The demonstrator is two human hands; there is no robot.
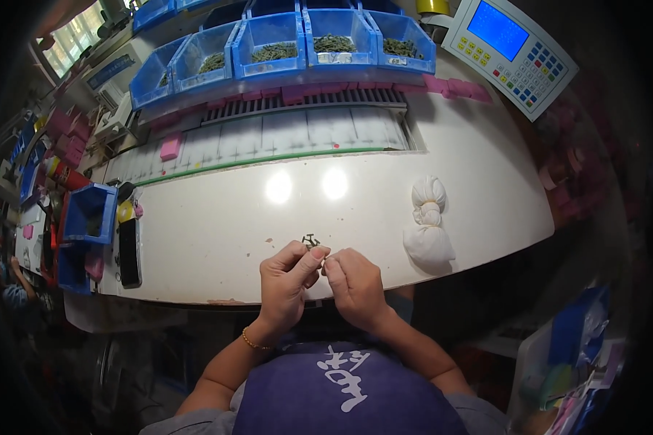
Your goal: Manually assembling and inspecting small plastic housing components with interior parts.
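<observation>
My two hands meet at the front edge of the white table, their fingertips nearly touching. My left hand (286, 279) is closed, thumb over curled fingers, with a gold-coloured bracelet at its wrist. A small cluster of dark, T-shaped, screw-like pieces (310, 240) shows just beyond its fingers; whether these are gripped or lie on the tabletop, I cannot tell. My right hand (357, 286) is closed in a pinch against the left fingertips. What sits between its thumb and forefinger is too small to make out.
A tied white cloth bundle (429, 225) lies to the right. Blue bins (268, 67) of small dark pieces stand at the back, behind a ruled tray (261, 145). A keypad device with a blue screen (498, 30) is far right; a black phone (130, 252) and blue bins (91, 214) are left.
</observation>
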